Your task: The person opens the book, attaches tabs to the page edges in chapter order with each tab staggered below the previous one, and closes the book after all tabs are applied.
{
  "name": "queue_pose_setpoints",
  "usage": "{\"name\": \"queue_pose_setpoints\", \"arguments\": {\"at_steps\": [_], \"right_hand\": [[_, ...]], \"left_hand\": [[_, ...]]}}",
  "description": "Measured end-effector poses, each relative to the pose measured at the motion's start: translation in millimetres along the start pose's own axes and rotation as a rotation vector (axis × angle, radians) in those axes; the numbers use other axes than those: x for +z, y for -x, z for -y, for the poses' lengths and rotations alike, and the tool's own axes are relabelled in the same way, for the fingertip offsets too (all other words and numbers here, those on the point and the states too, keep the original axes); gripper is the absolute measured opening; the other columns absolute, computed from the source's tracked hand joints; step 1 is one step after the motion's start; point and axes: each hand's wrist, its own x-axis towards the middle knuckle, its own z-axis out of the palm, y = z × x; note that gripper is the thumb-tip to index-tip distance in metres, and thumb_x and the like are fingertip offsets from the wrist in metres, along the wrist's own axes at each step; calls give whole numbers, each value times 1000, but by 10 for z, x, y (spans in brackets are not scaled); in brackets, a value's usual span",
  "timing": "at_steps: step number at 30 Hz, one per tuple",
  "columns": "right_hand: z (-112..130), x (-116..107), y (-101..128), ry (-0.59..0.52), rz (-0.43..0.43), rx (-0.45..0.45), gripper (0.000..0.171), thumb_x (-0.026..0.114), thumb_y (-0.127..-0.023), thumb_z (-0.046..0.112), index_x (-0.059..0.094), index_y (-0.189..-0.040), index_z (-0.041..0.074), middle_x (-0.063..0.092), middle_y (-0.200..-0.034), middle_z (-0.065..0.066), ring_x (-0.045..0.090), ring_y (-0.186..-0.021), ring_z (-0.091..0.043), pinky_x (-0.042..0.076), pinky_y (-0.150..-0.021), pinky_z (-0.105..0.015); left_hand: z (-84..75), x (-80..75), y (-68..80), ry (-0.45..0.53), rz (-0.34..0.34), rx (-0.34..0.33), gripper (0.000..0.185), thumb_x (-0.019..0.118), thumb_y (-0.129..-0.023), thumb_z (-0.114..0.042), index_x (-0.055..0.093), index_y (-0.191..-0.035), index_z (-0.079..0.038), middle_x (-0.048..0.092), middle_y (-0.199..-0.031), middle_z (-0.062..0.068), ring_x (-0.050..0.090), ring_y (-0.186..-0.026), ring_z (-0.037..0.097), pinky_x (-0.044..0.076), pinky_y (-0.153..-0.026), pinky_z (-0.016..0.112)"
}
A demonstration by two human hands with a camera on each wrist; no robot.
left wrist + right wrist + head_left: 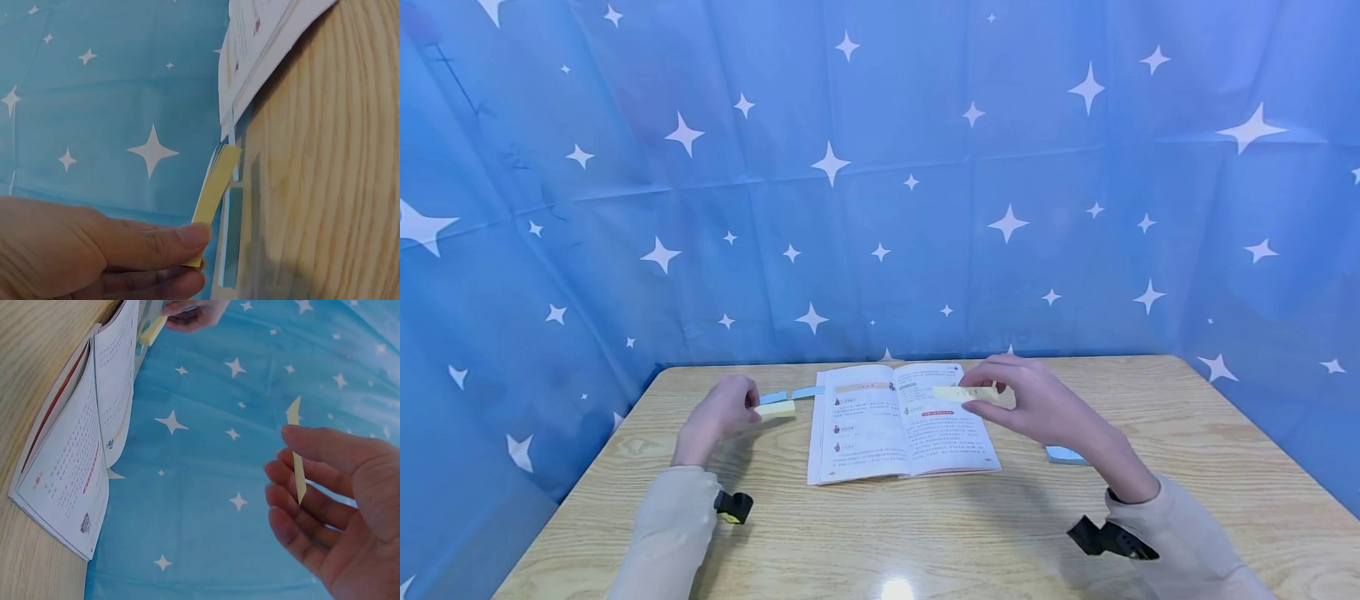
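Note:
My left hand [722, 418] pinches a narrow pad of yellow sticky notes [215, 184] near one end, between thumb and fingers. The pad's loose leaves fan slightly at the far end. My right hand [1045, 408] holds a single yellow sticky note [953, 393] between thumb and fingertips, with handwriting on it. In the head view this note overlaps the right page of an open book [868, 437], printed with text. Seen from the right wrist, the note [300, 478] bends a little and stands out on both sides of the thumb.
A blue sticky pad [232, 237] lies by the left hand, and a light blue strip [809, 392] reaches to the book's left edge. Another blue pad [1066, 455] sits under the right forearm. Behind the wooden table [865, 533] hangs a blue star-patterned cloth [910, 217].

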Motion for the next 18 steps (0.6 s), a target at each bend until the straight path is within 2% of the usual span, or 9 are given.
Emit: {"name": "queue_pose_setpoints", "arguments": {"at_steps": [5, 12, 18], "right_hand": [[-4, 14, -3, 1, -8, -11, 20, 78, -89, 12, 74, -108, 16, 70, -104, 8, 59, -85, -8, 53, -69, -33], [-17, 28, -6, 15, -4, -13, 20, 80, -88, 12, 75, -107, 15, 70, -104, 8, 58, -83, -6, 52, -70, -27], [-28, 41, -4, 17, 6, 5, 20, 81, -87, 14, 75, -106, 15, 70, -104, 8, 58, -84, -5, 54, -71, -32]], "left_hand": [[79, 31, -6, -21, 3, -33, 10, 76, -86, 3, 66, -85, 0, 61, -82, 7, 54, -75, 21, 49, -68, 38], [162, 59, -22, -21, 25, -73, 8, 76, -84, 2, 69, -88, 2, 62, -85, 8, 55, -77, 23, 49, -68, 39], [202, 79, -5, 14, 43, -92, 8, 76, -85, 3, 69, -88, 1, 61, -84, 8, 53, -75, 24, 47, -66, 37]]}}
